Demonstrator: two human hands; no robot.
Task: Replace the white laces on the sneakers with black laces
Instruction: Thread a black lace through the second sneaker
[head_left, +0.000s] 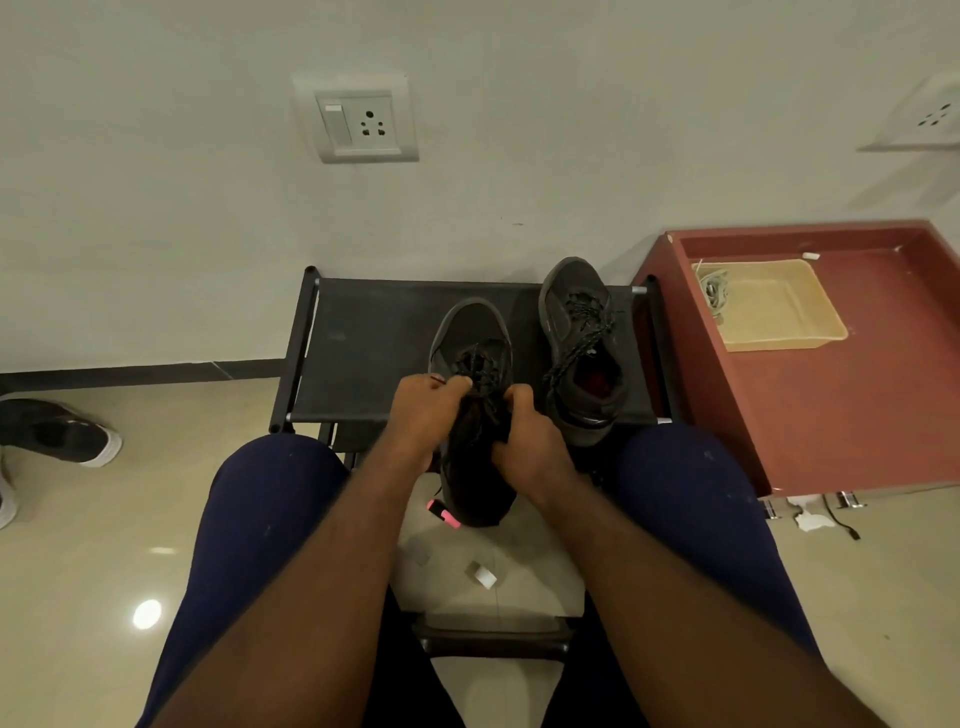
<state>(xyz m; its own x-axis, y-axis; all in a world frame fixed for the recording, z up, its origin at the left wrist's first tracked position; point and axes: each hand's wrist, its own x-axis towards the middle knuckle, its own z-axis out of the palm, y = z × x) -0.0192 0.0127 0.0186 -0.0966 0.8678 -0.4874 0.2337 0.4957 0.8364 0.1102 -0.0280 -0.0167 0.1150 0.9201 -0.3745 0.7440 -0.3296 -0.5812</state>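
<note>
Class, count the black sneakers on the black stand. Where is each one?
2. The first sneaker lies on the stand, heel overhanging, held by the left hand and right hand. The second sneaker lies to its right, beside the red cabinet. None seems hidden.

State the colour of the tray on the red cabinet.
The tray is beige, shown best in the head view.

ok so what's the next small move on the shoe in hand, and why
Probably pull both lace ends snug and even. The left hand and right hand each pinch the black lace on the near sneaker, while the other sneaker already looks laced in black.
</note>
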